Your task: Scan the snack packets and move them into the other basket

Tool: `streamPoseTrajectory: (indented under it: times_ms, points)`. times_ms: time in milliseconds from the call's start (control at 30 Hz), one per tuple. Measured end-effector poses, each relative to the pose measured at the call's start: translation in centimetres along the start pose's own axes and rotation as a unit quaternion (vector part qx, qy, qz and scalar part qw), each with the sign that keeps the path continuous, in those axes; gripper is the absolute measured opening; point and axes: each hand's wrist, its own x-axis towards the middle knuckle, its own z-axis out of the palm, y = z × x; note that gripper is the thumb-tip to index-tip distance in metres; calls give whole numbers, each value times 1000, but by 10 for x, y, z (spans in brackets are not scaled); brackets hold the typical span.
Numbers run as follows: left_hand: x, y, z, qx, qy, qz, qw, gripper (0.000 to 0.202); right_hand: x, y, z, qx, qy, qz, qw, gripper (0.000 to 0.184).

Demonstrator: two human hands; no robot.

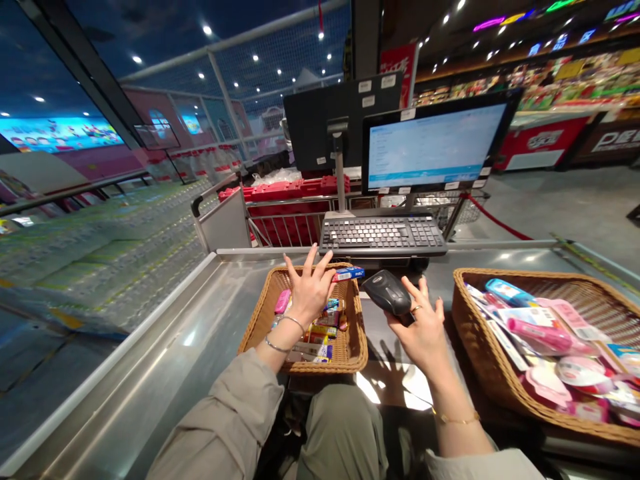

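My left hand (310, 293) is over the left wicker basket (360, 347). It pinches a small blue and red box (349, 274) between thumb and finger, and its other fingers are spread. To the right, my right hand (421, 330) grips a black barcode scanner (387, 292), whose head points left toward the small box. The scanner's handle is mostly hidden by the hand. Several small packaged items, among them a pink one (283, 301) and a yellow one (324, 330), lie inside the left basket.
The right wicker basket (477, 360) is piled with packaged goods, including a pink bottle (543, 333). Behind my hands stand a keyboard (383, 233) and a lit monitor (433, 147). A metal counter (200, 347) with a raised rim runs along the left.
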Motion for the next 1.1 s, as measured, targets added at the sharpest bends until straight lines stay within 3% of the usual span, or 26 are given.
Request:
streamPoseTrajectory:
  times_ms: [433, 933, 1100]
  points:
    - [28, 32, 8, -26, 47, -28, 998, 18, 0, -6, -16, -10, 35, -3, 999, 17]
    - [41, 50, 14, -55, 42, -59, 996, 20, -1, -2, -20, -34, 55, 0, 998, 23]
    - [42, 53, 18, -49, 67, -61, 995, 19, -1, -2, -20, -34, 57, -6, 998, 23]
